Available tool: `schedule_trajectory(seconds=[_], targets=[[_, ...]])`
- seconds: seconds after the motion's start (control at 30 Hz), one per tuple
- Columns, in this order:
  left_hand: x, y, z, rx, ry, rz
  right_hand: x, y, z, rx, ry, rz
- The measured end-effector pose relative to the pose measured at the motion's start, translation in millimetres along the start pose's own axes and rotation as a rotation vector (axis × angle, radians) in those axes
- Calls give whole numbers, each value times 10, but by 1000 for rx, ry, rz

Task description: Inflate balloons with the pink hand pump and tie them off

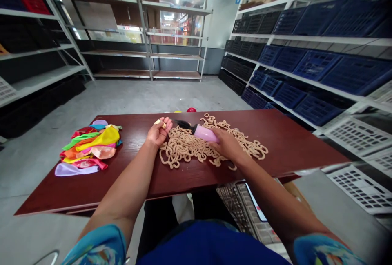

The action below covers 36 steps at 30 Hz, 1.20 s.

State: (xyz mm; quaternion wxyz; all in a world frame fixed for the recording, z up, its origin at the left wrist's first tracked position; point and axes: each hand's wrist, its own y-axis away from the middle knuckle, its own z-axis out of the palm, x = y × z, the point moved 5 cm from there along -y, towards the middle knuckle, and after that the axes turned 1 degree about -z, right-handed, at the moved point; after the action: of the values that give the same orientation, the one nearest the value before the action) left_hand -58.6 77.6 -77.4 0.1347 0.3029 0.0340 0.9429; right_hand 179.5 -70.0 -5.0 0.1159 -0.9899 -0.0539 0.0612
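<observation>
My right hand [227, 144] is wrapped round a pink, bottle-shaped thing [204, 132] with a black neck. Its dark far end is blurred, looks like a tuft, and points left toward my other hand. Palm up, with its fingers curled, my left hand [159, 133] has a small pale yellow thing [159, 123] at the fingers, too small to name. Between and below both hands, a loose heap of tan, curly, worm-like pieces [186, 148] spreads on the table. My right hand is over its right part, while my left hand is at its left edge.
A pile of limp, many-coloured balloons [94, 144] lies on the left of the dark red table [134, 175]. Beyond the far edge, a red ball or balloon [191, 110] shows. Below the right arm are a grey basket [229, 197] and a phone [256, 201]. Blue crates [317, 65] fill shelves at right.
</observation>
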Motion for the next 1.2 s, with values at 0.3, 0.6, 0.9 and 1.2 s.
schedule_trajectory(seconds=[0.3, 0.6, 0.9, 1.2], targets=[[34, 18, 42, 38, 117, 32, -205, 116, 56, 0, 22, -11], [-38, 79, 137, -40, -8, 67, -246, 73, 49, -30, 36, 0], [-72, 144, 275, -119, -70, 90, -258, -188, -25, -66, -55, -113], [76, 355, 402, -246, 37, -5, -217, -240, 64, -144, -161, -208]])
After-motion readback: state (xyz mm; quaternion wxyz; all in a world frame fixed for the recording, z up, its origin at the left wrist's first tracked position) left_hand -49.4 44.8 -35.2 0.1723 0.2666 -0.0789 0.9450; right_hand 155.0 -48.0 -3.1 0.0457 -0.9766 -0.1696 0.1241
